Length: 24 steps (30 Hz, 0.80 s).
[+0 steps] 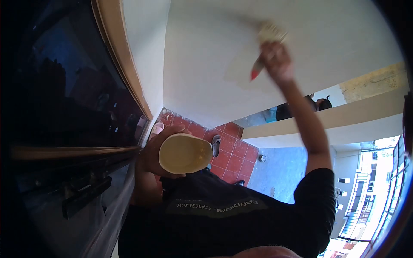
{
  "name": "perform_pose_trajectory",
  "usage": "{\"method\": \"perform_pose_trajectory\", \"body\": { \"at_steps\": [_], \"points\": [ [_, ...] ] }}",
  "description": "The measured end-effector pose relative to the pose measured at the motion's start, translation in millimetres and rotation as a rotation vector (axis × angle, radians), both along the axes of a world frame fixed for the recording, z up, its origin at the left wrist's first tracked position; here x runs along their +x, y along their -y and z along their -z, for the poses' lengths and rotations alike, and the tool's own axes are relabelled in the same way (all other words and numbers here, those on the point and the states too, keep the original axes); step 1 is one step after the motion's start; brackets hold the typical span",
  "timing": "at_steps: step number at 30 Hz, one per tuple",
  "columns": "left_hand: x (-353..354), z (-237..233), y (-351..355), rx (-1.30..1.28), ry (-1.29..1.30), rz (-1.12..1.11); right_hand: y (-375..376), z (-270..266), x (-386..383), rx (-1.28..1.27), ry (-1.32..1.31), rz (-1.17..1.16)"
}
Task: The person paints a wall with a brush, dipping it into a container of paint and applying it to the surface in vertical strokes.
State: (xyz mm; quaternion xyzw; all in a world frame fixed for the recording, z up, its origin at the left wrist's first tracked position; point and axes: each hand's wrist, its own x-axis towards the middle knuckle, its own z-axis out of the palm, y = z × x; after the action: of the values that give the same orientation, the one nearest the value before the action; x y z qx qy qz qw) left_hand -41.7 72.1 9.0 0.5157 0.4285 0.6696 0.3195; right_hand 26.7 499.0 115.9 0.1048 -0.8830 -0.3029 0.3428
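Observation:
My left hand is wrapped around a cream-coloured tub with pale yellow paint inside, held in front of my chest. My right hand is raised high against the pale wall, closed on a paintbrush. Its cream bristles are at the wall surface, blurred by motion. Out of the other side of the fist sticks the handle's red tip. Below and left of the brush, a slightly darker patch shows on the wall.
A dark glossy panel in a wooden frame stands close on the left. Red floor tiles with white spots carry a pink slipper and a dark sandal. At right are a ledge, a dark-clothed person beyond it, and window bars.

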Motion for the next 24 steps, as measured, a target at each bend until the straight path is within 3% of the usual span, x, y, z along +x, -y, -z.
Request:
{"method": "perform_pose_trajectory", "body": {
  "at_steps": [4,7,8,10,11,13,15,17,19,20,23,24],
  "points": [
    [-2,7,0,-0.038,0.056,-0.003,31,155,17,-0.278,0.350,0.004],
    [-3,9,1,-0.028,0.033,-0.020,42,206,18,-0.427,0.550,0.081],
    [-3,10,3,-0.028,0.027,-0.030,48,208,16,-0.524,0.630,0.122],
    [1,12,10,-0.044,0.029,-0.045,23,192,9,-0.541,0.550,0.117],
    [3,13,14,-0.055,0.033,-0.046,15,161,3,-0.552,0.515,0.227],
    [6,14,17,-0.068,0.040,-0.052,13,72,-1,-0.453,0.188,-0.013],
    [5,15,10,-0.038,0.059,-0.063,23,-5,5,-0.365,0.053,-0.020],
    [5,15,4,-0.003,0.063,-0.067,34,-50,7,-0.250,-0.166,-0.096],
    [3,13,-2,0.059,0.014,-0.059,34,-46,5,-0.158,-0.288,-0.047],
    [2,13,-2,0.060,0.016,-0.056,30,-31,4,-0.183,-0.180,-0.022],
    [-1,14,-2,0.038,-0.031,-0.066,23,77,-1,-0.104,0.069,0.098],
    [-2,14,-2,0.035,-0.053,-0.070,26,122,-2,-0.241,0.109,0.067]
  ]
}}
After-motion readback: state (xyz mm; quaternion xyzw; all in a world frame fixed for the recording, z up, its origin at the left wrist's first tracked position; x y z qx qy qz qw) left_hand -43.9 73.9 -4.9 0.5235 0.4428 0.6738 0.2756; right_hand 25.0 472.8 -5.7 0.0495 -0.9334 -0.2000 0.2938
